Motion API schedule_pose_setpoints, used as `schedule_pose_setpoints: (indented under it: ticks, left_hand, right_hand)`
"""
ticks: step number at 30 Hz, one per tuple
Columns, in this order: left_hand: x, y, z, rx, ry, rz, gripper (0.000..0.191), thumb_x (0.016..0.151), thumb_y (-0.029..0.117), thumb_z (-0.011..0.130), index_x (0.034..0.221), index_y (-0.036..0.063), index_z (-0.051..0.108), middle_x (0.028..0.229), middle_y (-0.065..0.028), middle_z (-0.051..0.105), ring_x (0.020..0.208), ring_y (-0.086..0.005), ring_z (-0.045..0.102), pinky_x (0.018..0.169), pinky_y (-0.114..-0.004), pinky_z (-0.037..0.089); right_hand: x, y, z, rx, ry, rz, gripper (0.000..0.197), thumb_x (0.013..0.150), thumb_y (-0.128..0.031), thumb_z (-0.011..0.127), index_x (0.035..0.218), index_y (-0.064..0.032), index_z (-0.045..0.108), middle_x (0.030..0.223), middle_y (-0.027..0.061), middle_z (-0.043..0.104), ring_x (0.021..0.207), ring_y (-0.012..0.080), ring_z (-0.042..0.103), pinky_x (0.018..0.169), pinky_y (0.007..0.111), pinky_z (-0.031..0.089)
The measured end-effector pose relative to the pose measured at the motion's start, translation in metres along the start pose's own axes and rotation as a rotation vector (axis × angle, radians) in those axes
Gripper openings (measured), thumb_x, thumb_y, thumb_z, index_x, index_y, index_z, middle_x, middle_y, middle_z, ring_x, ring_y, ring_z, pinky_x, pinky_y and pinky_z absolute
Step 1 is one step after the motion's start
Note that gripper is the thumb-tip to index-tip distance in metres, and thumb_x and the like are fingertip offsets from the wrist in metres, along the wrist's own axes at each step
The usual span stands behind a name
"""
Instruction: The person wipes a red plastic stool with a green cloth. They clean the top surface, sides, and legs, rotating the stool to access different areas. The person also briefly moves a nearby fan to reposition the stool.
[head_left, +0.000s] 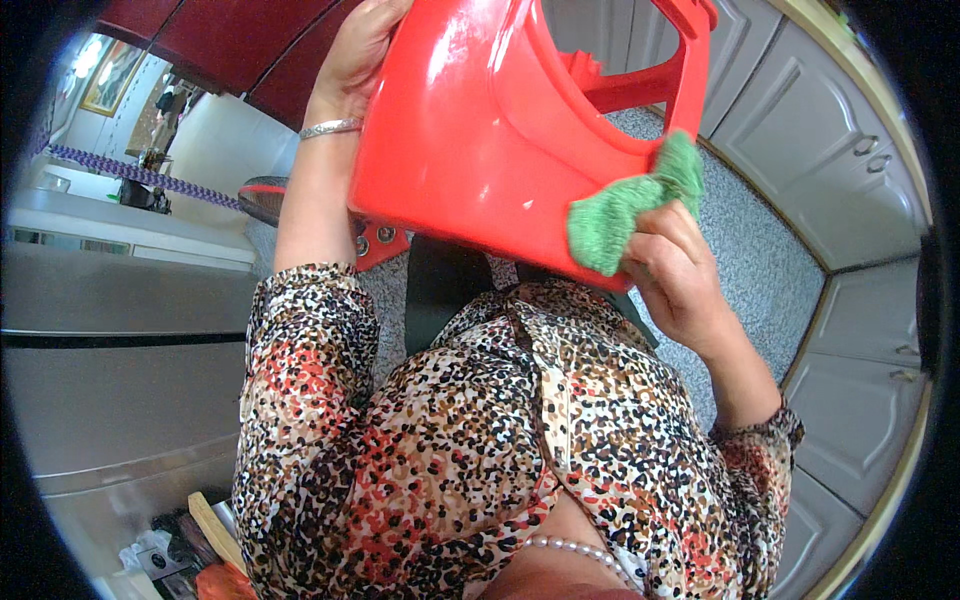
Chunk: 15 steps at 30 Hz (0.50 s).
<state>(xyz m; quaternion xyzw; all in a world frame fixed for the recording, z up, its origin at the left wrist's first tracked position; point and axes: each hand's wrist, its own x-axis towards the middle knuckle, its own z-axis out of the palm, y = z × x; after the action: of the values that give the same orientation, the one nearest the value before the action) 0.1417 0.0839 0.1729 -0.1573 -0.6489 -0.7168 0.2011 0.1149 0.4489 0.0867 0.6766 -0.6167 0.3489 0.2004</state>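
Observation:
A shiny red plastic stool (465, 142) is held up tilted in front of my chest, its curved cut-out and legs towards the upper right. My left hand (365, 45) grips its left edge at the top; part of the fingers is hidden behind the plastic. A silver bracelet (331, 128) circles that wrist. In my right hand (671, 277) is a bunched green cloth (619, 217), pressed against the stool's lower right corner and reaching up to the rim of the cut-out. The cloth's upper end is blurred.
Light grey cabinets (814, 127) with metal handles line the right side. A silver refrigerator (127, 405) stands close on the left, with dark red cabinet doors (225, 45) above. Behind my left forearm is a round fan-like object (262, 199). Speckled grey flooring (757, 255) lies below.

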Motion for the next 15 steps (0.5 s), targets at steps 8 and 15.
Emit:
schedule_pose_setpoints:
  ticks: [8, 15]
  left_hand:
    - [0.006, 0.003, 0.012, -0.026, 0.029, -0.015, 0.028, 0.103, 0.022, 0.052, 0.113, -0.0022, 0.062, 0.105, -0.0083, 0.069, 0.090, -0.0136, 0.067, 0.080, -0.028, 0.056]
    - [-0.002, 0.002, 0.001, -0.033, 0.070, -0.024, 0.028, 0.103, 0.022, 0.051, 0.113, -0.0023, 0.062, 0.106, -0.0089, 0.069, 0.092, -0.0144, 0.067, 0.081, -0.029, 0.055]
  right_hand:
    - [0.086, -0.001, 0.018, 0.037, 0.098, -0.228, 0.023, 0.074, -0.008, 0.066, 0.094, -0.0041, 0.057, 0.095, 0.0119, 0.056, 0.088, 0.0320, 0.056, 0.077, 0.042, 0.048]
    - [0.073, -0.007, 0.014, 0.080, -0.061, -0.217, 0.023, 0.075, -0.011, 0.064, 0.097, -0.0055, 0.060, 0.096, 0.0098, 0.057, 0.086, 0.0283, 0.055, 0.074, 0.038, 0.048]
